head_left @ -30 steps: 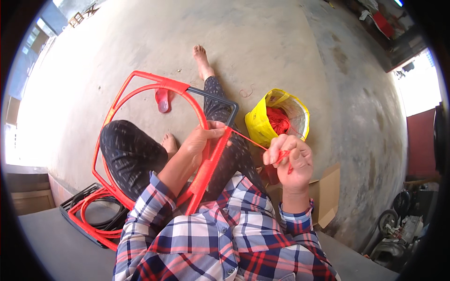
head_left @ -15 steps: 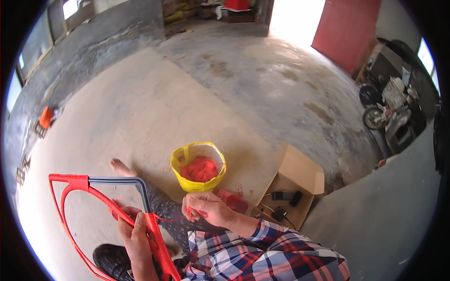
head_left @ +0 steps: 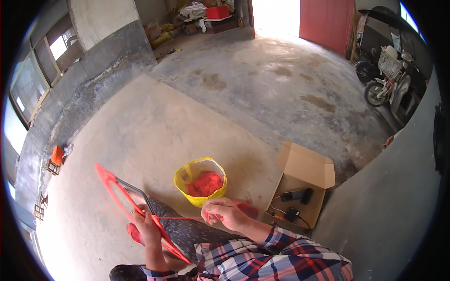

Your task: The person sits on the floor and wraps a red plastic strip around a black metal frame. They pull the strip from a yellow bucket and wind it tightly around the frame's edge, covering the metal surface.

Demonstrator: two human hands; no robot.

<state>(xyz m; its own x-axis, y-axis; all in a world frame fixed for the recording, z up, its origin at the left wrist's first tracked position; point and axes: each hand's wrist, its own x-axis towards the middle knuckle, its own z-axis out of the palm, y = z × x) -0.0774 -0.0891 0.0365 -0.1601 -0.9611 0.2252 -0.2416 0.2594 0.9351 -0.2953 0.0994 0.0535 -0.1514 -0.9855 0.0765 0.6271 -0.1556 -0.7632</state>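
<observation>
A grey metal frame (head_left: 134, 190), partly wrapped in red cord, leans upright at my left side. My left hand (head_left: 146, 225) is closed around its wrapped side. From that side a strand of red cord (head_left: 180, 218) runs straight across to my right hand (head_left: 226, 213), whose bent fingers pinch it. A little red cord shows bunched under those fingers. Just beyond my right hand stands a yellow bag (head_left: 196, 201) with an open top. Inside it lies a tangled heap of red cord (head_left: 206, 184).
An open cardboard box (head_left: 307, 161) at right holds black devices and cables. A red thing (head_left: 247, 209) lies behind my right hand. A grey wall (head_left: 379, 187) rises at right. Farther off are a motorbike (head_left: 386, 84), a red door (head_left: 326, 23) and a small orange-topped stool (head_left: 56, 157).
The frame has swung round and now shows more edge-on, its upper part blurred. The strand has gone from sagging to taut as my right hand moved away from the frame. My view has shifted too.
</observation>
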